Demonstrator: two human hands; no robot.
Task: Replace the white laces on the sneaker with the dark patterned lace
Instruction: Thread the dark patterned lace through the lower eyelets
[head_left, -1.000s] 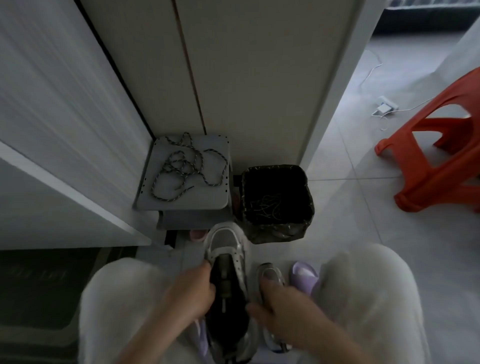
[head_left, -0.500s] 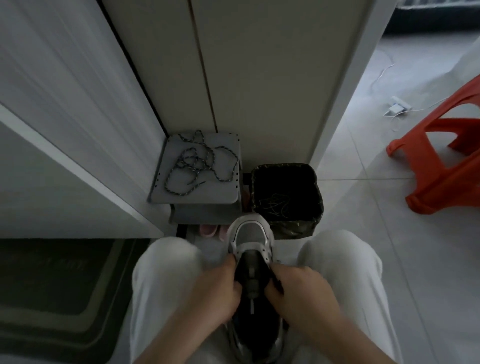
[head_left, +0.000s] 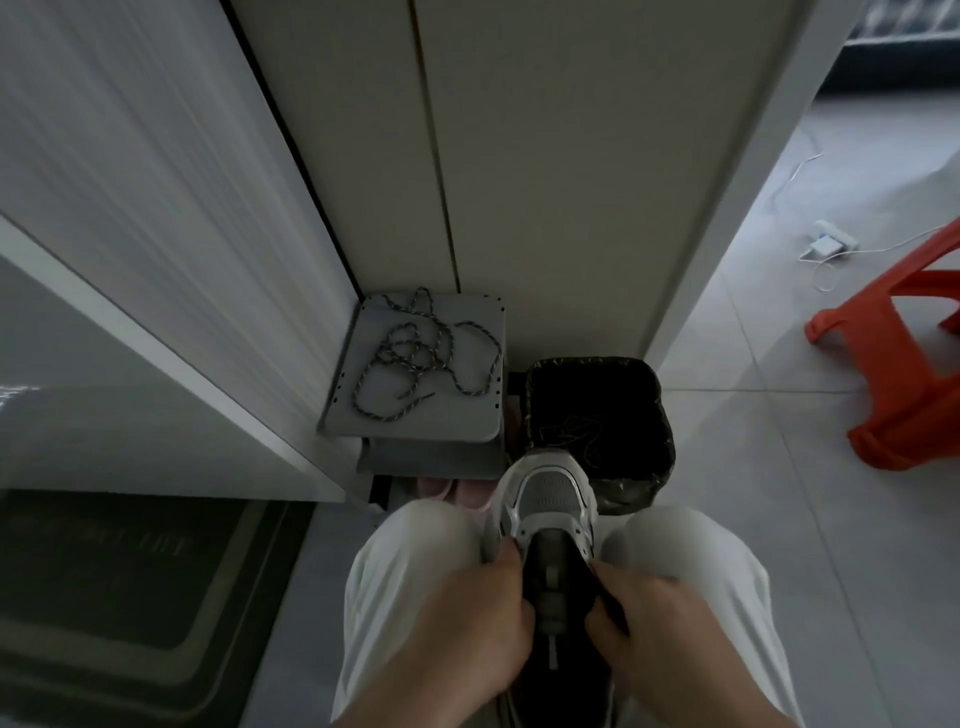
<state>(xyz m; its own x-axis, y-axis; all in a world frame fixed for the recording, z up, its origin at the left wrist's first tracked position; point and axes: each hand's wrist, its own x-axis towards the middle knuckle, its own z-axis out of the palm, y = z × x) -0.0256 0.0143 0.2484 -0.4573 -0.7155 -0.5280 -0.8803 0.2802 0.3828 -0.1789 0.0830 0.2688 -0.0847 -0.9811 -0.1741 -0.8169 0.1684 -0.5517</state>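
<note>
A white and grey sneaker with a dark tongue lies between my knees, toe pointing away from me. No lace shows in its eyelets. My left hand grips the sneaker's left side by the tongue. My right hand grips its right side. The dark patterned lace lies in a loose tangle on top of a grey stool, well ahead of both hands.
A black-lined bin with thin strands inside stands right of the stool, just past the sneaker's toe. Pink slippers sit under the stool. An orange plastic stool is at the right, a dark doormat at the left. Cabinet doors rise ahead.
The sneaker has come from the floor beside other shoes to between my knees. My right hand has moved onto its right side, so both hands hold it.
</note>
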